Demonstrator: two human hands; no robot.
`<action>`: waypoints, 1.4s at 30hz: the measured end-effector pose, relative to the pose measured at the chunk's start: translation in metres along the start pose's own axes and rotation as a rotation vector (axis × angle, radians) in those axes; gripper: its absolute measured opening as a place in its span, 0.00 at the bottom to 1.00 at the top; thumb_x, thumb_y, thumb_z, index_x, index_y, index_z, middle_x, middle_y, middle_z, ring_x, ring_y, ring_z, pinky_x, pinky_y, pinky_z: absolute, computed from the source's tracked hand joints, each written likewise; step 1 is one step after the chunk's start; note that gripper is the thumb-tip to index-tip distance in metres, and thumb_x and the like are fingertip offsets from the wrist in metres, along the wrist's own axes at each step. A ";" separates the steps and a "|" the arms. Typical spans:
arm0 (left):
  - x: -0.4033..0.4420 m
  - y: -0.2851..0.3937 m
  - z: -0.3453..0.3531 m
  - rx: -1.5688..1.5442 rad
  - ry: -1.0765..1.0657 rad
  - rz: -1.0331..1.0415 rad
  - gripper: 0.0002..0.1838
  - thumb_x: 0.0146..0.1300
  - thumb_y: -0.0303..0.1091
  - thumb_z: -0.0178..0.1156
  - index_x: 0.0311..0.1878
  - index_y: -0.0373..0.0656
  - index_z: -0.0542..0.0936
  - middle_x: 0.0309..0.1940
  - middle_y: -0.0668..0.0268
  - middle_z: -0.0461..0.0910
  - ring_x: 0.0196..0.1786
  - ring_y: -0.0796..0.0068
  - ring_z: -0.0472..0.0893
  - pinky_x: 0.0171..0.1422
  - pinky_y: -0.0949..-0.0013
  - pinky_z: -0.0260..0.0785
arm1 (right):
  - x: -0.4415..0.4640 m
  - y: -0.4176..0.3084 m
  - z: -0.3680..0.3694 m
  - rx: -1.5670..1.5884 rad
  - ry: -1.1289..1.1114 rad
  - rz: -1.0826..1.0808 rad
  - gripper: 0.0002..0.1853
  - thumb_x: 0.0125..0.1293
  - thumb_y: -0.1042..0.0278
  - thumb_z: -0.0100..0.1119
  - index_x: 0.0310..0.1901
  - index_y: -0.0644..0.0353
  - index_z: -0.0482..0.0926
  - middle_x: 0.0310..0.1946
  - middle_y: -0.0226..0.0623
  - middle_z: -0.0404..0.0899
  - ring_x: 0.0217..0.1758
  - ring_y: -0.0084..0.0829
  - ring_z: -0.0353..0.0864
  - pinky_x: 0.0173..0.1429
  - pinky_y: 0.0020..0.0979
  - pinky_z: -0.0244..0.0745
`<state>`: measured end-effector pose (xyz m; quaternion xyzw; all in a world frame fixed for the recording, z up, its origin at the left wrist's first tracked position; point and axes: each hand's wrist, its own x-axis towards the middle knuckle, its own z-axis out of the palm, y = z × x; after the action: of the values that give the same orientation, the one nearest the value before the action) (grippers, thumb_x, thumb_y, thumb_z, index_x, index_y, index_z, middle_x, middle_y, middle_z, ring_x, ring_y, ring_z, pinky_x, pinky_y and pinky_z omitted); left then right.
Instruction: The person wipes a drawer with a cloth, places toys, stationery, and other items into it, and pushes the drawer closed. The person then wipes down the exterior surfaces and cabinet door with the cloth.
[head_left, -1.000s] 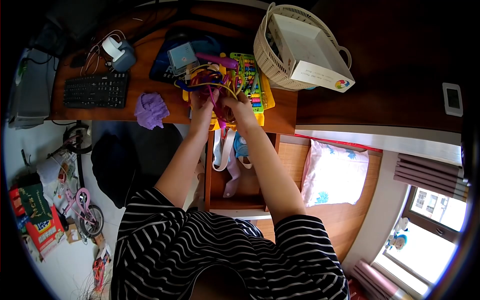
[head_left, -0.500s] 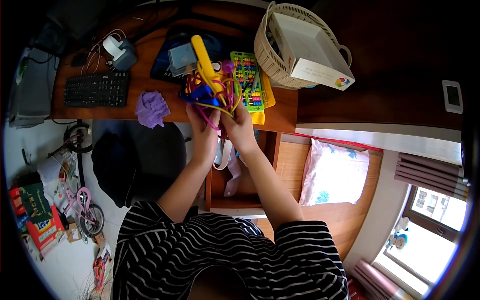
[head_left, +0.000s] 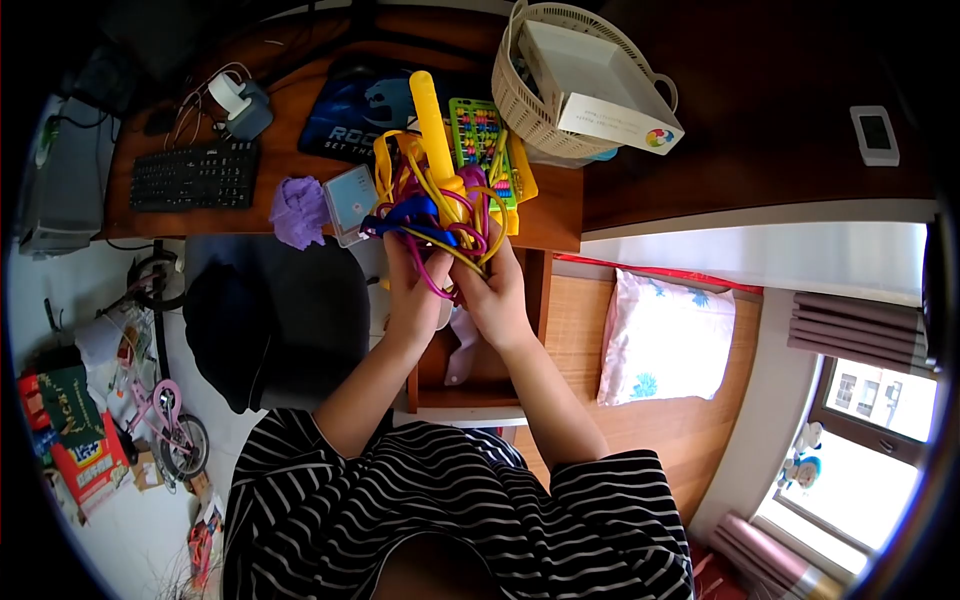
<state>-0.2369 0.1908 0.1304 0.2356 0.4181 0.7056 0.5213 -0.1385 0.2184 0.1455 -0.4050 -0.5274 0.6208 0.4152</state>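
Both hands hold a tangled bundle of yellow, purple and blue cords [head_left: 425, 213] over the desk's front edge. My left hand [head_left: 412, 290] is closed on the bundle's lower left side, my right hand [head_left: 493, 293] on its lower right side. A yellow handle [head_left: 430, 125] sticks up out of the bundle. Behind it lies a green frame with coloured beads [head_left: 478, 130], partly hidden. A clear, flat box [head_left: 352, 203] is left of the cords, beside a crumpled purple cloth [head_left: 299, 212]. Below the hands is an open drawer [head_left: 470, 390] with a pale strap.
A black keyboard [head_left: 193, 178] and a white-and-grey device [head_left: 240, 105] are at the desk's left. Behind the hands lies a dark blue mat [head_left: 352, 118]. A woven basket [head_left: 530, 115] holding a white box [head_left: 620, 125] stands at the right. A dark chair [head_left: 290, 310] is at the left.
The bundle and both hands have come lower and closer to the body. The yellow handle now stands up. The clear box has shifted from the mat down beside the purple cloth. The view has shifted slightly.
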 end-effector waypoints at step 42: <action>-0.129 -0.087 -0.015 0.278 -0.233 -0.649 0.24 0.64 0.23 0.54 0.62 0.42 0.61 0.51 0.65 0.71 0.54 0.76 0.72 0.58 0.71 0.66 | -0.185 0.064 -0.068 0.094 0.366 0.410 0.26 0.62 0.79 0.56 0.63 0.62 0.64 0.49 0.31 0.75 0.50 0.21 0.74 0.54 0.23 0.71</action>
<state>-0.1568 0.0751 0.0627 0.2380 0.5006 0.4085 0.7251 -0.0197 0.0588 0.0865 -0.5889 -0.3212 0.6321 0.3878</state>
